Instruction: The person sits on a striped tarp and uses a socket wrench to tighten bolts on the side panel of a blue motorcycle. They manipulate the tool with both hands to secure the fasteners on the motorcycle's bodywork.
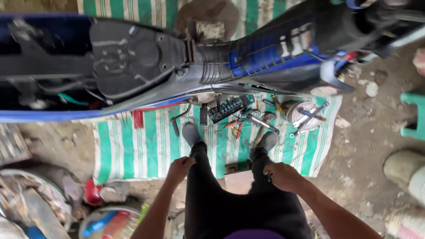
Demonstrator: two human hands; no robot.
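Note:
I look down at my own legs in black trousers and grey shoes, standing on a green and white striped mat (pixel 141 150). My left hand (pixel 179 169) rests curled against my left thigh. My right hand (pixel 282 175) is closed on my right thigh, pinching the trouser fabric. A blue and black motorbike (pixel 177 62) with its seat off stretches across the view just in front of my feet. Neither hand holds a tool.
Tools lie on the mat past my shoes: a socket set (pixel 226 108), pliers (pixel 237 126), wrenches in a round dish (pixel 305 117). A green stool (pixel 414 115) stands at right. Scrap and cans pile at lower left (pixel 40 199).

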